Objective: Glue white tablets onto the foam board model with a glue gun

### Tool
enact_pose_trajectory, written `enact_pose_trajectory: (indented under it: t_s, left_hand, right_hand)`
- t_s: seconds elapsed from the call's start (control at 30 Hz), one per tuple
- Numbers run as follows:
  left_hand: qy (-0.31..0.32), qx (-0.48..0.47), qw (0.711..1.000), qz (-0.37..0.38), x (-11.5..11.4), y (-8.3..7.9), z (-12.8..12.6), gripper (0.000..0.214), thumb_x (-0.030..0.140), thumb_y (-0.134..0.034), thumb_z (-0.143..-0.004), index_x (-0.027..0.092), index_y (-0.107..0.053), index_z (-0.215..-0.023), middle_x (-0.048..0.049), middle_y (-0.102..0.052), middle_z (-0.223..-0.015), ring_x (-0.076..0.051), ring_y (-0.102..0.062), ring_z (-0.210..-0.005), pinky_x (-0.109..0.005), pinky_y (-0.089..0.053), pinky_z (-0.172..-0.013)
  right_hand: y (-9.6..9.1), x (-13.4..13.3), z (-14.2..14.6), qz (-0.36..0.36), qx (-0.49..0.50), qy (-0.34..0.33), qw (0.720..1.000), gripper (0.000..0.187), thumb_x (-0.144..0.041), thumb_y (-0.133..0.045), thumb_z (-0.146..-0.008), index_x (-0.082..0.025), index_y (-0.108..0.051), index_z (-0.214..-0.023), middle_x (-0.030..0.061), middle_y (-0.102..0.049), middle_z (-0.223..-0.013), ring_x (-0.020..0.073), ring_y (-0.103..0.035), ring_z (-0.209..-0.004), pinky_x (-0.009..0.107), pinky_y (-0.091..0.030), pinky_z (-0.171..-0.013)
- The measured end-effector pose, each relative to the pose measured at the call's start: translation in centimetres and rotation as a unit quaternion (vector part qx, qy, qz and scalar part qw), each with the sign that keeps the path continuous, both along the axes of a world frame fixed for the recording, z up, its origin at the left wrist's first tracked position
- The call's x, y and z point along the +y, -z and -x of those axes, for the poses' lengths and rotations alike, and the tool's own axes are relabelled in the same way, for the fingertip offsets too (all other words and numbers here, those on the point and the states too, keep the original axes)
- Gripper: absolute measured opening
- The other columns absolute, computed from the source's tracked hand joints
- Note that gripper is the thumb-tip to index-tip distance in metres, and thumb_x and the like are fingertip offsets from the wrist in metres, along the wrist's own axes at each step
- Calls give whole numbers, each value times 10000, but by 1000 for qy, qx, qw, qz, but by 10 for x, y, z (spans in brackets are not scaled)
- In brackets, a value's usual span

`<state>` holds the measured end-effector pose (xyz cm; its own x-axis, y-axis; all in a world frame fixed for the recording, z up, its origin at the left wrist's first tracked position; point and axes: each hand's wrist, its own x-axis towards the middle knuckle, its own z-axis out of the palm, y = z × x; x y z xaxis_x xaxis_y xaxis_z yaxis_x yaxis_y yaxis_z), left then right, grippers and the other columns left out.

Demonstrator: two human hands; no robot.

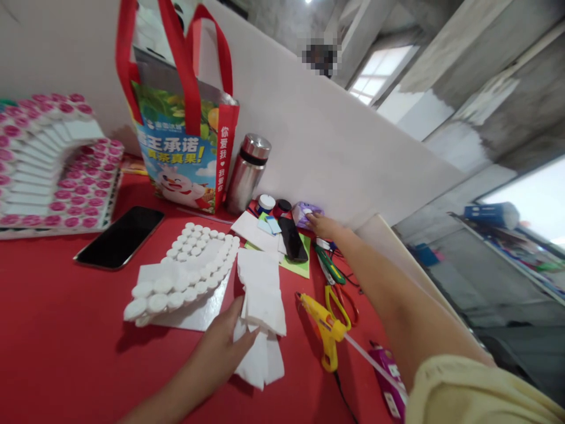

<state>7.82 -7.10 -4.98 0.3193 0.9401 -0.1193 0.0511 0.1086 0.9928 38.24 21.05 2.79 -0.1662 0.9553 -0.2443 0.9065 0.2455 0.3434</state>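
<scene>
My left hand [225, 341] has thumb and fingers closed on folded white tissues [263, 288], which hang just above or on the red table. At the far end of my stretched arm, my right hand [326, 226] grips the near side of a purple tissue pack [304, 213] against the white partition; its fingertips are small and partly hidden. Left of the tissues lies a white piece covered in rows of small white rolls [189, 277], resting on a white board [207, 306]. A yellow glue gun [325, 327] with a long glue stick lies to the right.
Behind stand a printed bag [180, 147] and a steel flask [248, 174]. A large phone [121, 237] lies left, a smaller phone [293, 238] on papers. Scissors [339, 306], a green cutter [330, 264] and a purple box [388, 377] lie right. A pink-flowered model [57, 171] stands left.
</scene>
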Motion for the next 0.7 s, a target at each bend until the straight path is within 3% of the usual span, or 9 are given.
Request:
enact_pose_trajectory:
  t_s: [0.1,0.2,0.37,0.47,0.57,0.7]
  left_hand:
    - [4,4,1000,-3,0,-4,1,442,351,-581,-897,179,-567,-1303,-122,-750,-1179,-282,-708,-1043,-365,-545,-885]
    - [10,5,1000,4,1,-7,1,432,353,-578,-897,171,-571,-1288,-118,-756,-1138,-280,-715,-1001,-357,-551,-845]
    - [6,27,1000,-14,2,-6,2,451,367,-570,-889,171,-557,-1295,-118,-744,-1165,-286,-702,-1028,-377,-545,-874]
    - [7,43,999,-16,2,-6,3,488,394,-561,-886,171,-524,-1318,-118,-736,-1183,-282,-698,-1032,-382,-546,-876]
    - [-8,61,998,-21,2,-6,4,562,425,-560,-865,159,-486,-1355,-139,-713,-1247,-300,-687,-1104,-407,-541,-930]
    - [-43,75,996,-30,2,-5,3,778,470,-576,-822,105,-359,-1474,-207,-642,-1384,-343,-648,-1232,-458,-520,-1010]
  right_hand:
    - [3,0,2,0,10,-22,1000,376,-366,-647,-987,-178,-614,-1312,109,-632,-1324,244,-661,-1116,463,-583,-937]
    - [-1,-3,7,3,11,-32,999,369,-365,-638,-993,-179,-615,-1311,115,-631,-1327,244,-661,-1118,459,-583,-936]
    - [-36,-19,8,14,-9,-29,999,307,-379,-573,-1022,-175,-691,-1219,142,-685,-1279,252,-675,-1128,392,-545,-969]
    - [-62,-43,3,13,-23,-22,999,356,-387,-522,-1027,-139,-772,-1080,196,-751,-1182,289,-698,-1131,316,-493,-944]
    - [-78,-76,-9,17,-20,-15,1000,356,-407,-541,-1007,-155,-792,-1028,173,-783,-1109,279,-716,-1068,295,-481,-886]
    - [-76,-124,-31,23,-1,13,1000,287,-370,-571,-991,-204,-806,-985,105,-803,-1040,234,-727,-961,270,-473,-806]
